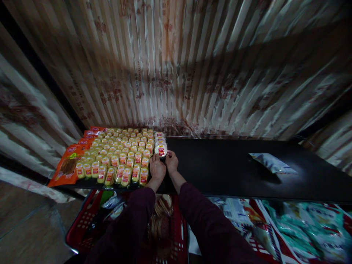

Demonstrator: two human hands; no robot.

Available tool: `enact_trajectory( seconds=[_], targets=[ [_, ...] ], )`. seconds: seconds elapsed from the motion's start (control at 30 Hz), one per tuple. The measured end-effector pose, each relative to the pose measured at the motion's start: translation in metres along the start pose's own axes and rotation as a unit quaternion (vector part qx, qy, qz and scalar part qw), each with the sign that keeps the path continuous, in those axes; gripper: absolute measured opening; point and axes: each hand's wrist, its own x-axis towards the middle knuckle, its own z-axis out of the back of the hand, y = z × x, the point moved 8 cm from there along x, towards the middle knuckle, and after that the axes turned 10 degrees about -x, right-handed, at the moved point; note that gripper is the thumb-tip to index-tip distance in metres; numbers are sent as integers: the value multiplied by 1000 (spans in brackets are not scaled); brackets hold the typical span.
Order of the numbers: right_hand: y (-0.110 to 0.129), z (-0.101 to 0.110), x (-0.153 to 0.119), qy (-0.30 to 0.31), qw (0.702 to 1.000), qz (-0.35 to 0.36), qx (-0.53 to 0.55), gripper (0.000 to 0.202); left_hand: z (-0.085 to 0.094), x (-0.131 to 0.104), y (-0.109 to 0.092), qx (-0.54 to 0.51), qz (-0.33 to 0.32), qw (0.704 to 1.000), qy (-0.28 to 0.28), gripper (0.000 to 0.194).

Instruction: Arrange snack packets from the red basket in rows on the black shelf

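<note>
A white round packaged snack (161,150) with a red label stands upright on the black shelf, at the front of a short row of similar white packs (159,135). My left hand (157,167) grips its lower left edge, and my right hand (172,161) pinches its right edge with thumb and fingers. Directly left of my left hand stand many rows of small yellow packaged snacks (125,176) with red and white labels. Orange bags (68,165) line the far left end of the shelf.
A blue-white packet (272,163) lies on the right part of the black shelf (217,168). Below the front edge, red baskets (79,227) hold packaged goods, including round biscuits (161,223) and green bags (308,227). A striped, printed plastic sheet (170,73) hangs behind.
</note>
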Motion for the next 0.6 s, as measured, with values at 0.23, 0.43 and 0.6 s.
enact_trajectory(
  seconds=[0.23,0.43,0.6],
  targets=[
    [-2,-4,6,6,1000,-2,-11,29,-2,2,-4,22,12,999,20,48],
    [9,0,3,8,997,26,-75,30,-8,6,3,33,7,999,31,48],
    [18,2,1,14,990,49,-134,28,-9,8,6,33,8,999,35,47]
  ],
)
